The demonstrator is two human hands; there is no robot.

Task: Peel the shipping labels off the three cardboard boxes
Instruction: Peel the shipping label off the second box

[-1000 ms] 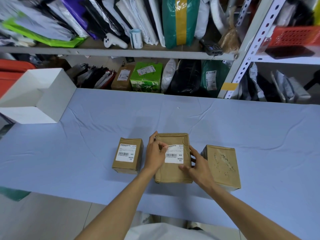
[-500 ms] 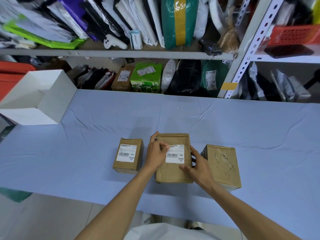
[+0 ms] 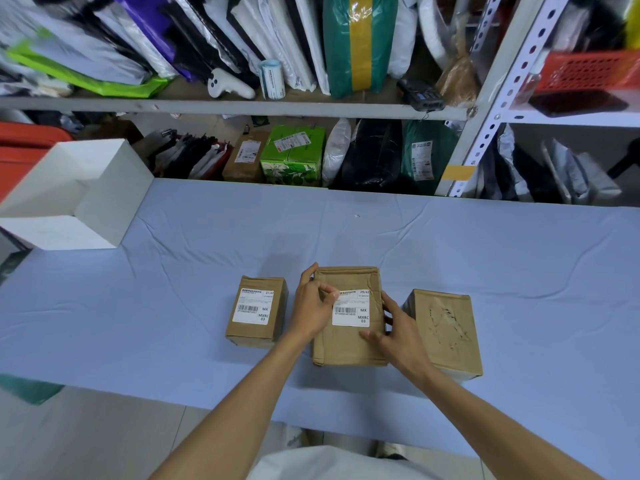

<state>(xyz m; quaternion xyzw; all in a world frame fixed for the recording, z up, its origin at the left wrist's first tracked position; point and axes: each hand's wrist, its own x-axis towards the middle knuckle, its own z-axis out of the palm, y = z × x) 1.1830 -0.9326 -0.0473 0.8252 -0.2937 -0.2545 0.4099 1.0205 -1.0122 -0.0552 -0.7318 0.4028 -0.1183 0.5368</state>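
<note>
Three cardboard boxes stand in a row on the blue table. The left box (image 3: 256, 311) carries a white label (image 3: 253, 305). The middle box (image 3: 348, 317) has a white label (image 3: 351, 308) on top. My left hand (image 3: 313, 303) rests on the box's left side, and its thumb and forefinger pinch the label's upper left corner. My right hand (image 3: 394, 327) steadies the middle box from its right side, fingers curled against it. The right box (image 3: 445, 329) shows torn brown paper on top and no label.
A white open carton (image 3: 79, 195) stands at the table's (image 3: 485, 265) far left. Behind the table, metal shelves (image 3: 242, 105) hold parcels, bags, a label roll (image 3: 271, 79) and a green box (image 3: 292, 155). A red basket (image 3: 588, 69) sits at the upper right.
My left hand's fingertips have closed onto the label's upper left corner. The boxes and my right hand have stayed put.
</note>
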